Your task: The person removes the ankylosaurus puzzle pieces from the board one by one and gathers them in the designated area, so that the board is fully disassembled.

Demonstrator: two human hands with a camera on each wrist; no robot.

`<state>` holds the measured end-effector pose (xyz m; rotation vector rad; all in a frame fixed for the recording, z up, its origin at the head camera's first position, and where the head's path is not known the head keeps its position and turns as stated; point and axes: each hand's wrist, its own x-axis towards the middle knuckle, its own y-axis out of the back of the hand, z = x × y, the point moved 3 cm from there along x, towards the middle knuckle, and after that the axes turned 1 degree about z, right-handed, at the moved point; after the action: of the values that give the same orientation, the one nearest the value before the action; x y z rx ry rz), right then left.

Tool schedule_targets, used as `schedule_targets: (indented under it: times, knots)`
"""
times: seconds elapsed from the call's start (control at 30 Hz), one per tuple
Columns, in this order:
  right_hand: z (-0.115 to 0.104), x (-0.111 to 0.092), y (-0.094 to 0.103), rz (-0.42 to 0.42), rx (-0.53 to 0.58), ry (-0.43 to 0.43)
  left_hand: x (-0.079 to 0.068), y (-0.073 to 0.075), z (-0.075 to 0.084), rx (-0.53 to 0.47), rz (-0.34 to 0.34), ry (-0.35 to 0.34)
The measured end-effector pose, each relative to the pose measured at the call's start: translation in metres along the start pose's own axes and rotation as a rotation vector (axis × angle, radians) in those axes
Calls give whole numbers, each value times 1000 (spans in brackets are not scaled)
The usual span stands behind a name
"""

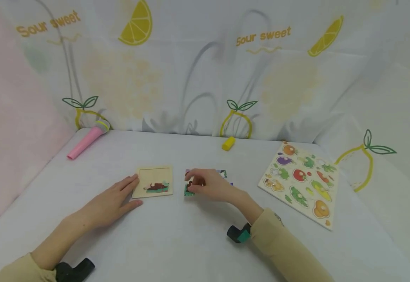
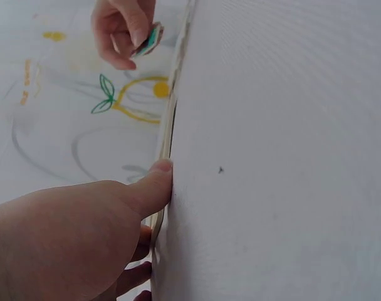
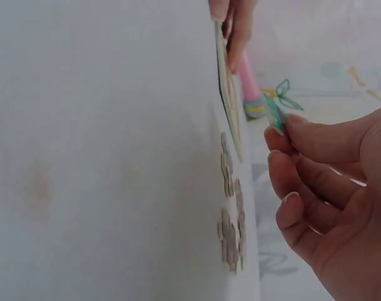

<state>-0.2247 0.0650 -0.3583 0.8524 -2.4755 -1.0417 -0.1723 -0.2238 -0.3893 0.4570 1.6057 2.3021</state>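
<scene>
**Clearly, my right hand [image 1: 210, 186] pinches a puzzle piece [image 3: 274, 115] while my left hand [image 1: 115, 199] touches the wooden tray [image 1: 155, 175]**

Nearest the head camera are my beige sleeves [image 1: 289, 244], a black device [image 1: 74, 270] at each wrist. My left hand clasps nothing: its fingers lie extended at the tray's left edge, and the left wrist view shows my thumb against the edge too. Brown-and-teal pieces [image 1: 157, 187] sit low in the tray's recess.

To the right of the tray, I grip the puzzle piece between thumb and forefinger, other fingers loosely bent. From the head I cannot single it out from what lies under my hand; both wrist views show its teal and that it is raised off the table [image 1: 176, 243]. The right wrist view also reveals loose pieces [image 3: 227, 238] on the table, which my hand partly covers from above.

Farther off, only the head view shows the whole vegetable board [image 1: 287, 187], at right. Beyond are a pink microphone [image 1: 87, 141], a yellow block [image 1: 228, 143] and the lemon-printed cloth [image 1: 191, 74].
</scene>
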Motion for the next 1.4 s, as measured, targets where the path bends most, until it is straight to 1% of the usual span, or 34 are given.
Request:
schedule_targets:
  times: [0.1, 0.17, 0.23, 0.43, 0.53, 0.8, 1.13, 1.4]
  knots:
    - [9, -5, 6, 0, 40, -31, -1, 3, -1, 0, -4, 9]
    - [12, -5, 9, -10, 53, -58, -2, 5, -1, 0, -9, 17]
    - [13, -4, 10, -28, 62, -67, -2, 6, -1, -1, -12, 22]
    - [18, -5, 3, -120, 47, -71, -2, 5, 0, -5, -18, 15]
    - [20, -6, 0, -142, 31, -68, -1, 5, 1, -7, -17, 12]
    - [21, -8, -1, -133, 15, -60, 0, 3, 2, -6, -17, 13]
    - [20, -8, -2, -118, -6, -79, 2, 2, 1, -4, -21, 15]
    - [16, -8, -2, -114, -11, -57, 2, 2, 1, -2, -24, 17]
